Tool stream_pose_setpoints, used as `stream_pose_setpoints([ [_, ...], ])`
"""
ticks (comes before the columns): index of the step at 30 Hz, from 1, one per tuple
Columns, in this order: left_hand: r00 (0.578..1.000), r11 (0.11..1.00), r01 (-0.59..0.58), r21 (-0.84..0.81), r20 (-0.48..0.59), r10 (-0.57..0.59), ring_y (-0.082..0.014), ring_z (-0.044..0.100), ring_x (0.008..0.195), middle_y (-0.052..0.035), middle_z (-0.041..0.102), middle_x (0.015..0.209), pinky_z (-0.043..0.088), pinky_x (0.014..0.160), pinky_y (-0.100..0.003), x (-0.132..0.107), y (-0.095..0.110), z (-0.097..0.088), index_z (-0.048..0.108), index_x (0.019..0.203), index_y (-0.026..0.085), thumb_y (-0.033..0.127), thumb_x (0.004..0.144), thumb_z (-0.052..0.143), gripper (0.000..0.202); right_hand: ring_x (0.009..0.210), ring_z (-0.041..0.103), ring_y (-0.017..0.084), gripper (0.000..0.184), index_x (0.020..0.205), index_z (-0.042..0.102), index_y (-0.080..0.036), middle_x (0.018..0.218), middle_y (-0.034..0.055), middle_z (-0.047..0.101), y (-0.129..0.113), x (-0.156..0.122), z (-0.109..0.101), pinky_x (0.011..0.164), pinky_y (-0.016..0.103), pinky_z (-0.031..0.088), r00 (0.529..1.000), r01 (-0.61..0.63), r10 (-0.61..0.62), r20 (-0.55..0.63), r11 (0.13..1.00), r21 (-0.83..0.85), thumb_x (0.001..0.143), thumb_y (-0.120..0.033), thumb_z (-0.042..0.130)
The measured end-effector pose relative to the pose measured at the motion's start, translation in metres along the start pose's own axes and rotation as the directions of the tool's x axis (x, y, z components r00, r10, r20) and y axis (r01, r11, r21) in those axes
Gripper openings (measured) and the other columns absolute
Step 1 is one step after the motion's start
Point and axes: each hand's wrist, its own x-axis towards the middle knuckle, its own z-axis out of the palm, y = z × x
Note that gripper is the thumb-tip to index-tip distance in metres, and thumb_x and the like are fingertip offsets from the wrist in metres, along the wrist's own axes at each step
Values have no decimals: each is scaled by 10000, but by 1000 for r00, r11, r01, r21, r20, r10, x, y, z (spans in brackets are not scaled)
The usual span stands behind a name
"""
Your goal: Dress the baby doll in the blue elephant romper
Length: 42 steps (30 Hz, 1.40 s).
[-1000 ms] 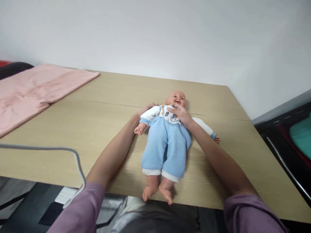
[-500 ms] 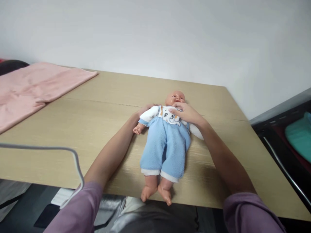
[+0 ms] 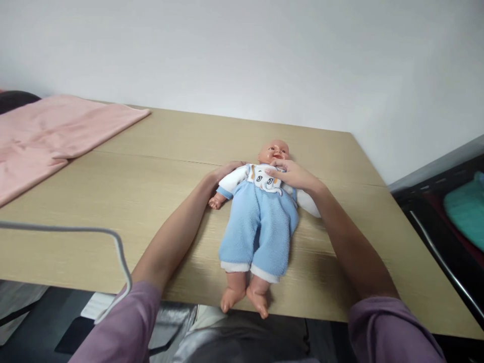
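A baby doll (image 3: 256,217) in a light blue and white fleece outfit with an elephant face on its chest lies on its back on the table. Its head is at the far end, its bare feet towards me. My right hand (image 3: 293,175) rests on the upper chest by the neck, thumb and fingers apart. Beside the doll's shoulder on the left is my left hand (image 3: 229,170), touching the white sleeve; its fingers are mostly hidden behind that shoulder, so I cannot tell whether they grip. The doll's other hand is out of sight behind my right forearm.
The wooden table (image 3: 151,186) meets a white wall at the back. A pink cloth (image 3: 68,128) is spread at the far left. A grey cable (image 3: 102,230) loops in front of my left arm. A black frame with a teal item (image 3: 465,209) stands to the right.
The view has shifted very slightly. Both hands stay at the doll's shoulders and chest, and the doll lies as before.
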Motion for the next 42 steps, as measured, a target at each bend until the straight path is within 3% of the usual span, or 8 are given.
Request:
stream_pose_setpoints([
  [4, 998, 989, 38, -143, 56, -30, -228, 712, 835, -43, 785, 915, 601, 856, -348, 4, -2, -1, 758, 965, 206, 450, 827, 775, 282, 1140, 728, 316, 542, 1016, 735, -239, 1149, 80, 783, 0, 2, 4, 1064, 457, 587, 994, 56, -45, -103, 992, 110, 924, -769, 798],
  [10, 990, 975, -97, -201, 83, 116, -204, 679, 953, -10, 745, 951, 560, 974, -304, 10, 0, -1, 751, 952, 193, 269, 743, 807, 230, 1137, 733, 316, 508, 1000, 685, -253, 1136, 72, 751, 1, 6, 12, 1048, 469, 607, 976, 106, -70, -207, 980, 167, 913, -735, 819],
  [16, 992, 969, -61, -238, 96, 86, -194, 672, 886, 5, 721, 947, 580, 888, -309, 14, -2, 2, 710, 971, 210, 282, 740, 805, 260, 1154, 754, 343, 499, 1079, 769, -256, 1201, 86, 813, 4, 0, 4, 1058, 490, 623, 1000, -24, 25, -14, 997, 70, 953, -738, 800],
  [21, 992, 974, -86, -208, 77, 104, -207, 666, 945, -16, 734, 975, 569, 971, -319, 14, 2, 5, 728, 950, 200, 280, 722, 760, 244, 1312, 749, 414, 558, 1285, 822, -249, 1437, 126, 818, -4, -9, -14, 1210, 582, 569, 989, -116, 128, 77, 983, -143, 1023, -731, 719],
  [26, 992, 983, -114, 146, 78, 103, -260, 685, 1088, -53, 788, 1060, 547, 1098, -357, 7, 23, -2, 740, 912, 208, 316, 790, 719, 165, 1421, 718, 440, 638, 1370, 829, -266, 1554, 109, 780, -9, -17, -31, 1281, 592, 540, 969, -108, 155, 191, 965, -239, 974, -761, 754],
  [32, 997, 877, 54, 478, 21, -72, -263, 688, 944, -73, 811, 1029, 532, 775, -283, -13, 48, -25, 815, 1016, 199, 622, 922, 780, 435, 1329, 768, 438, 539, 1307, 868, -320, 1434, 63, 847, 1, -22, -35, 1212, 605, 598, 975, -91, 122, 187, 982, -168, 916, -692, 873],
  [36, 985, 874, 31, 486, 134, -110, -276, 735, 1019, -93, 856, 1098, 544, 789, -256, -17, 50, -28, 843, 1079, 198, 727, 881, 825, 565, 1246, 790, 419, 508, 1274, 873, -329, 1379, 65, 865, 3, -23, -36, 1113, 563, 646, 971, -100, 135, 197, 979, -177, 899, -669, 904],
  [42, 983, 882, 24, 471, 152, -107, -291, 772, 1095, -66, 879, 1166, 574, 869, -264, -16, 48, -28, 863, 1105, 228, 616, 873, 860, 452, 1240, 769, 386, 512, 1306, 833, -323, 1372, 66, 848, 7, -32, -29, 1135, 522, 605, 990, -75, 90, 112, 988, -134, 934, -673, 862],
])
